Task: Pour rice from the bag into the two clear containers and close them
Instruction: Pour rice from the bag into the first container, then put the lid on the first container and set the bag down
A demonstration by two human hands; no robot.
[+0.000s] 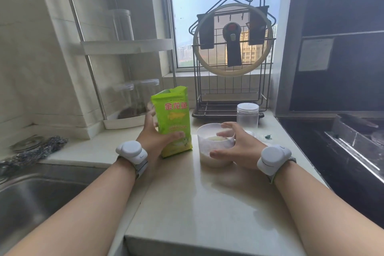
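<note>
On counter [207, 203]: one bag [173, 118], two containers [207, 144] [247, 117]

Your green rice bag [173, 122] stands upright, top open; beside it the lidless clear container [215, 147] holds rice; the lidded container [247, 115] stands behind.

Domestic kitchen. Indicators: stainless steel sink basin [31, 199] set into the pale stone countertop [207, 203]; round glass pan lid [232, 48] on a black wire rack [228, 89]; black hob [332, 147]; white corner shelf [126, 45] holding clear plastic jars [149, 91].
</note>
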